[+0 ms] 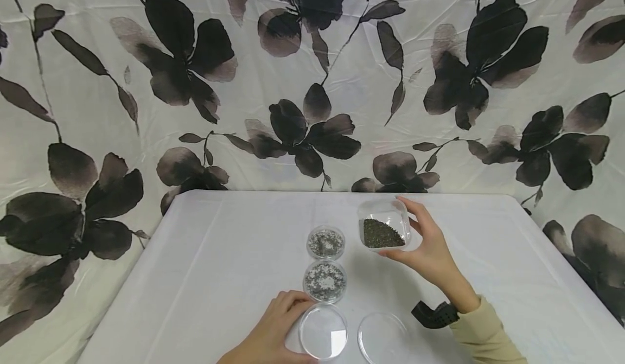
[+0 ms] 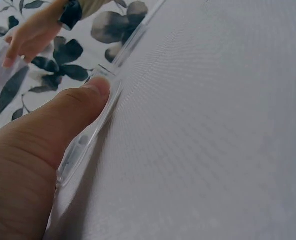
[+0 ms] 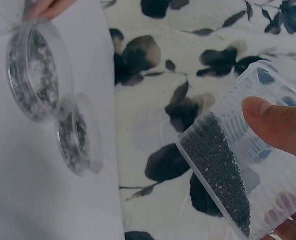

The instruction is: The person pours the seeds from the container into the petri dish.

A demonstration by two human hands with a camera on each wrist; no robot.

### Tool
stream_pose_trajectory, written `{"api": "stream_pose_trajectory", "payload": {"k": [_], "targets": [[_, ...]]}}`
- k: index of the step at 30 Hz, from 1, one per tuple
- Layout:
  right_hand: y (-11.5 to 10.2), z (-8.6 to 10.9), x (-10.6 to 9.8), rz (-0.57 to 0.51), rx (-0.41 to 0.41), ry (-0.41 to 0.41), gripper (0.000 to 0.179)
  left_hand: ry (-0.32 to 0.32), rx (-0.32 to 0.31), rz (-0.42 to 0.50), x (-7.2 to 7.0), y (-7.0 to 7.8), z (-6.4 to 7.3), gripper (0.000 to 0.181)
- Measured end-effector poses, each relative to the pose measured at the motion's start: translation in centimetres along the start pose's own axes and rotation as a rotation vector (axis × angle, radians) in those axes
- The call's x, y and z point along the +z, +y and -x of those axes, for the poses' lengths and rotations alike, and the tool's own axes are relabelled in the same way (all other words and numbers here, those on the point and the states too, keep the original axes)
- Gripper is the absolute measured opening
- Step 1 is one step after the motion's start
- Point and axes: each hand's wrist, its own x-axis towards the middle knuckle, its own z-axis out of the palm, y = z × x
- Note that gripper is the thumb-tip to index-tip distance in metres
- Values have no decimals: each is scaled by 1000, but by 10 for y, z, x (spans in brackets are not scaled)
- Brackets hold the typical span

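My right hand (image 1: 434, 250) grips a clear square plastic tub (image 1: 390, 210), thumb on one side and fingers on the other. Dark, fine granules (image 3: 215, 172) lie heaped in one corner of the tub, which is tilted above the table's far part. My left hand (image 1: 275, 326) holds a clear round petri dish (image 1: 312, 331) by its rim; the left wrist view shows the thumb (image 2: 82, 102) pressed to its edge. Beyond it, in a row, stand two more petri dishes, a middle one (image 1: 324, 281) and a far one (image 1: 326, 243), both with grey-and-white speckled contents.
A clear round lid or dish (image 1: 383, 337) lies on the white-covered table (image 1: 205, 266), right of the near dish. Behind the table's far edge hangs a floral cloth (image 1: 303, 82). A black band (image 1: 434, 315) sits at my right wrist by the sleeve.
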Motion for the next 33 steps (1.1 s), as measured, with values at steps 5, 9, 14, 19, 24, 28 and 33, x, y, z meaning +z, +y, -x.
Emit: {"api": "stream_pose_trajectory", "payload": {"k": [5,9,14,19,24,28,33], "targets": [[2,4,8,62,-115,-31,105,18,18,-15,0,0,0,83],[1,7,14,49,-160,-66,105,-5,-20,8,-1,0,0,84],[-6,12,23,37,-269,-89,100,3,-20,10,-2,-1,1,84],[-8,14,32,30,-453,-117,88,5,-19,8,-1,-1,1,85],[-10,14,42,27,-644,-141,72,7,0,3,1,-2,1,85],[-13,15,51,56,-740,-142,62,24,32,-21,1,-2,1,84],[-14,19,58,105,-810,-167,49,28,36,-31,1,-1,-1,82]]}}
